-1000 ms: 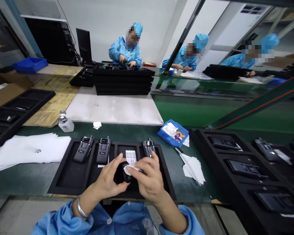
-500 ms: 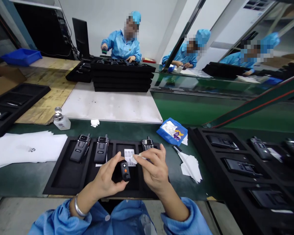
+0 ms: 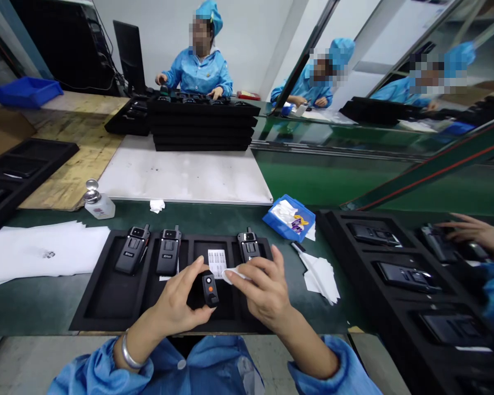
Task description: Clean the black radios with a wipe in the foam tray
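Note:
My left hand (image 3: 177,302) grips a black two-way radio (image 3: 209,289) between thumb and fingers, with its end bearing a white and an orange button turned up toward me. A small white wipe (image 3: 230,274) is pinched in my right hand (image 3: 265,285), just right of the held radio. Both hands are over a black foam tray (image 3: 107,302) with compartments. Three similar radios lie in it: one at left (image 3: 132,249), another beside it (image 3: 168,251), and a third (image 3: 248,245) partly behind my right hand. A printed label sheet (image 3: 217,264) shows in a middle compartment.
A blue bin (image 3: 290,217) with white wipes stands behind the tray, and a pump bottle (image 3: 99,200) at back left. White sheets (image 3: 37,249) lie left. At right, a co-worker's hand (image 3: 477,235) reaches over another radio tray (image 3: 337,236). Co-workers sit opposite.
My right hand has shifted slightly right with the wipe, while my left hand keeps the radio in nearly the same place. A co-worker's hand has come in over the right tray.

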Motion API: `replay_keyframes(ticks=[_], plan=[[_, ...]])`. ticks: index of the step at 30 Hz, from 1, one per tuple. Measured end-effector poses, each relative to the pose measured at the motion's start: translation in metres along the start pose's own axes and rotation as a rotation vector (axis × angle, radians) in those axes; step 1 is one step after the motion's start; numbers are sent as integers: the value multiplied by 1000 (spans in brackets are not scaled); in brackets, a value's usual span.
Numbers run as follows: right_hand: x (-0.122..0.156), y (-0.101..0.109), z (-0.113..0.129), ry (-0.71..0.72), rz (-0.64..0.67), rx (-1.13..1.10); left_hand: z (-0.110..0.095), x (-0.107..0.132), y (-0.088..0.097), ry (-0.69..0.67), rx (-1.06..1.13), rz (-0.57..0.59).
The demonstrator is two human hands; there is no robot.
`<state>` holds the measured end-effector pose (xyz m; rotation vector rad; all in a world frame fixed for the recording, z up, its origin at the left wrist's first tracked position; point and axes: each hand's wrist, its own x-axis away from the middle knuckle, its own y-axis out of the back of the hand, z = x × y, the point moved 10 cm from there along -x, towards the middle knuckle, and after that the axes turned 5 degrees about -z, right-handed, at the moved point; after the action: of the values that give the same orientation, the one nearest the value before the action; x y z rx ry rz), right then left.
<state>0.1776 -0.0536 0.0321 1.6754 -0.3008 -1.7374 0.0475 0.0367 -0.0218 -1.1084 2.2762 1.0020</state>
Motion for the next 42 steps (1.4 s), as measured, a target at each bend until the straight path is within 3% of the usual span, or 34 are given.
replay_keyframes(ticks=[3, 8, 12, 16, 22, 30, 42], plan=[[-6, 4, 5, -43, -82, -23, -3, -1, 0, -11, -15, 7], [-17, -20, 30, 94, 7, -77, -6, -3, 2, -35, -65, 4], [-16, -24, 10, 54, -2, 4, -7, -1, 2, -54, -74, -9], [-13, -16, -5, -75, -46, 39, -9, -2, 1, -55, -41, 1], [-17, -21, 27, 73, 6, -55, -7, -3, 3, -44, -83, 0], [-1, -23, -16, -96, -14, 91, -8, -2, 2, -56, -32, 0], [12, -15, -17, -172, -31, 68, -11, -1, 1, -84, -86, -12]])
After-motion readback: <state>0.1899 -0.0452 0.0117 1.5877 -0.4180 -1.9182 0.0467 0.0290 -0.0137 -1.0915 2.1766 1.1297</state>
